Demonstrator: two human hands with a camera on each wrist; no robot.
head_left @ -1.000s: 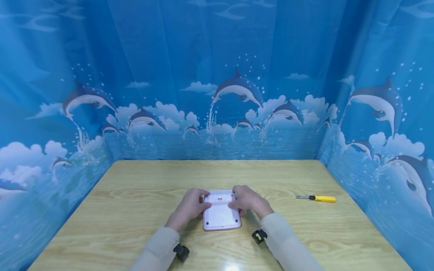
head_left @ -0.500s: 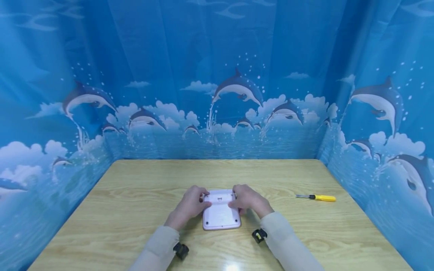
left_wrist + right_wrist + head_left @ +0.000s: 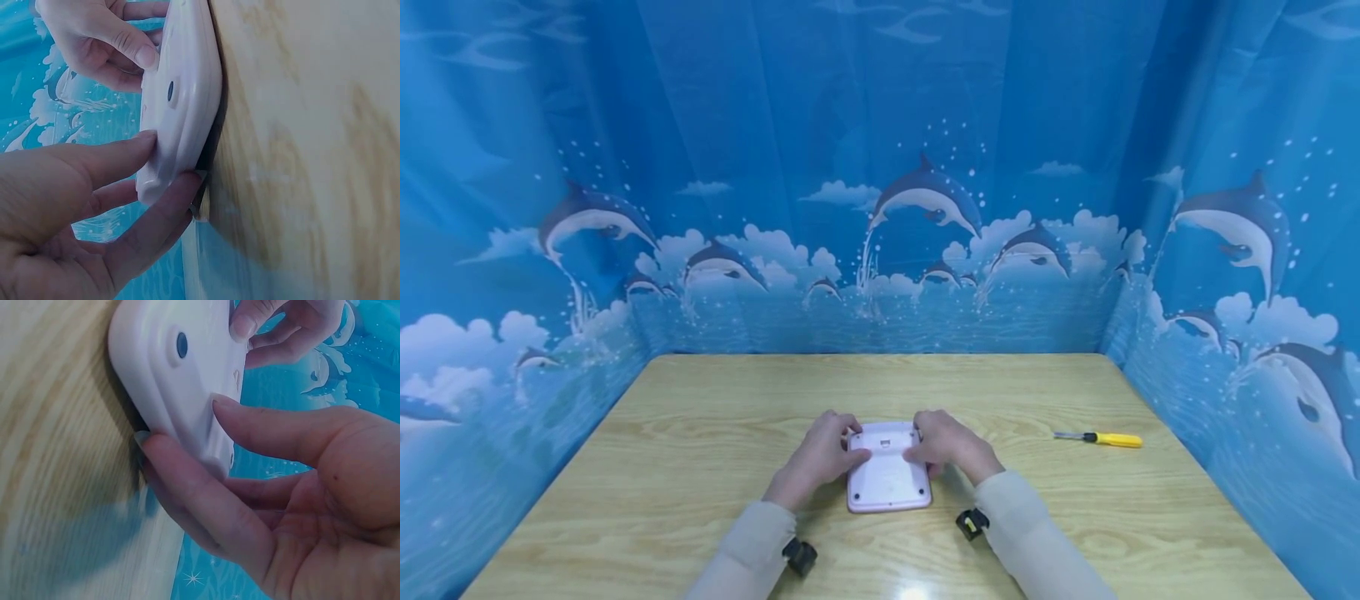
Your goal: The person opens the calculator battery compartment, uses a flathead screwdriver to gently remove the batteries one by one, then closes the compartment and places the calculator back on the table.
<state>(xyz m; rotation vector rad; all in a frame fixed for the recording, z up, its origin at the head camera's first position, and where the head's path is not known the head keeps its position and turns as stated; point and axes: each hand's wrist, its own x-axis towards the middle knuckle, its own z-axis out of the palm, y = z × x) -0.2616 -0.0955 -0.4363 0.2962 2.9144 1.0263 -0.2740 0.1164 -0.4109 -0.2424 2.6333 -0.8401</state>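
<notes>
A pale pink calculator (image 3: 889,483), its back side up, is between my hands near the middle of the table. Small dark round feet and a latch on a battery cover show on its back. My left hand (image 3: 820,450) grips the left edge, thumb on the back and fingers curled beneath. On the opposite edge, my right hand (image 3: 951,443) holds it the same way. Both wrist views show fingertips tucked between the calculator (image 3: 181,94) and the wooden table. The key side faces down and is hidden.
Off to the right on the wooden table (image 3: 700,500) lies a screwdriver (image 3: 1117,439) with a yellow handle, its tip pointing left. A blue curtain (image 3: 820,100) printed with dolphins surrounds the table's back and sides.
My left thumb has slid slightly inward over the calculator's back. Otherwise both hands and the calculator stay almost still.
</notes>
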